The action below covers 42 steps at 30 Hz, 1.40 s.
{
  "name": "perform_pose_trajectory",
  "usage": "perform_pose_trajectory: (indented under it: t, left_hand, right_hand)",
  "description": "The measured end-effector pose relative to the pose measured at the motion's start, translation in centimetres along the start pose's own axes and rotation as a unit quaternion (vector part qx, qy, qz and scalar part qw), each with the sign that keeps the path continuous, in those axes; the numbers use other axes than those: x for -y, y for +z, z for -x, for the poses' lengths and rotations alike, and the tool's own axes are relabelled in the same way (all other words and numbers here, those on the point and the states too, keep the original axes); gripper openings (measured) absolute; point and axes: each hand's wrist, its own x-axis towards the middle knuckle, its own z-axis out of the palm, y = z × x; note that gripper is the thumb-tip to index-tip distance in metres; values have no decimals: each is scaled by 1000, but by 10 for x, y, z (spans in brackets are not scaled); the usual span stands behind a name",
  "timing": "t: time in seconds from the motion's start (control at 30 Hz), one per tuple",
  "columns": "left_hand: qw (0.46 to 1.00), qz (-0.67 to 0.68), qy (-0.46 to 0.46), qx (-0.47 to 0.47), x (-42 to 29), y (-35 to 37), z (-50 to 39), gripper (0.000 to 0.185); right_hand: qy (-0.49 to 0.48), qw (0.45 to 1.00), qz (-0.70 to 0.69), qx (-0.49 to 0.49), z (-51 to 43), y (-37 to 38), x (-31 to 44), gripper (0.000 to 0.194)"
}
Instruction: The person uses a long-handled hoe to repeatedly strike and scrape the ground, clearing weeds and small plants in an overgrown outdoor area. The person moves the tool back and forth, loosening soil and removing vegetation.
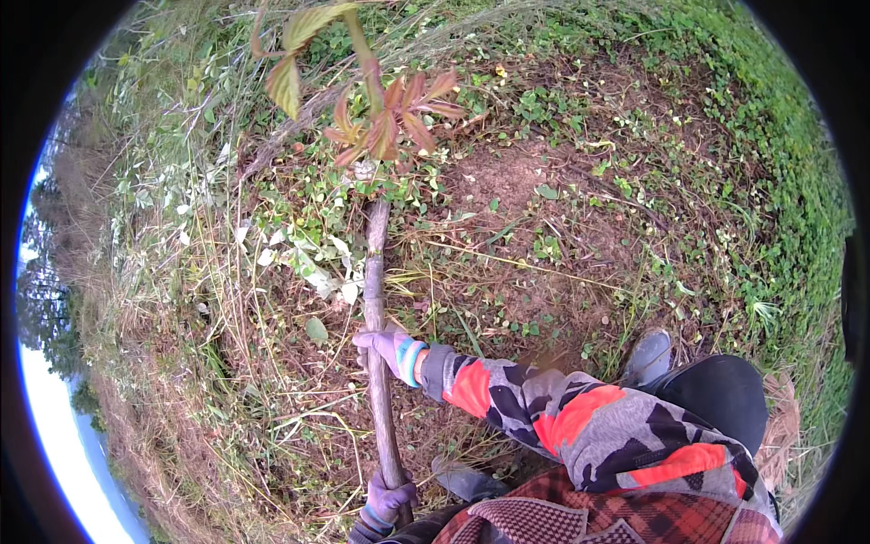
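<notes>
A long wooden handle runs from the bottom of the picture up to the weeds, where leaves hide its far end. My right hand, in a purple glove with a blue and white cuff, is closed around the middle of it. Lower down, near the handle's close end, my left hand grips it too, also in a purple glove. Beyond the far end, a bramble-like stem with green and reddish leaves rises close to the camera.
Bare reddish soil with scattered clippings lies ahead. Dense green ground plants line the right, tall dry grass the left. My two shoes stand on the ground at the lower right and bottom centre. Trees and sky show at the far left.
</notes>
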Motion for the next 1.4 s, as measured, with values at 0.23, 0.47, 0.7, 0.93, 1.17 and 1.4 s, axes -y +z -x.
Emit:
perform_pose_trajectory:
  t: [0.23,0.47,0.7,0.93,1.17,1.4]
  left_hand:
    - [996,-52,-71,-31,24,-34,16,32]
    - [903,-395,-139,-91,60,-91,13,41]
    - [768,-634,88,-15,-84,-36,-130,38]
    - [725,-639,255,23,-170,82,-137,42]
    - [942,-306,24,-132,42,-18,-47,51]
    - [865,-460,-22,-202,59,-4,-49,60]
  right_hand:
    - [-41,995,96,-11,2,-33,-33,18]
    - [152,955,98,-236,81,-75,-126,22]
    - [-309,917,-30,-250,86,-95,63,18]
    - [-447,834,-129,-296,125,-60,128,10]
    - [-70,976,4,-207,2,-66,-78,12]
    - [-82,962,137,-220,38,-67,-69,13]
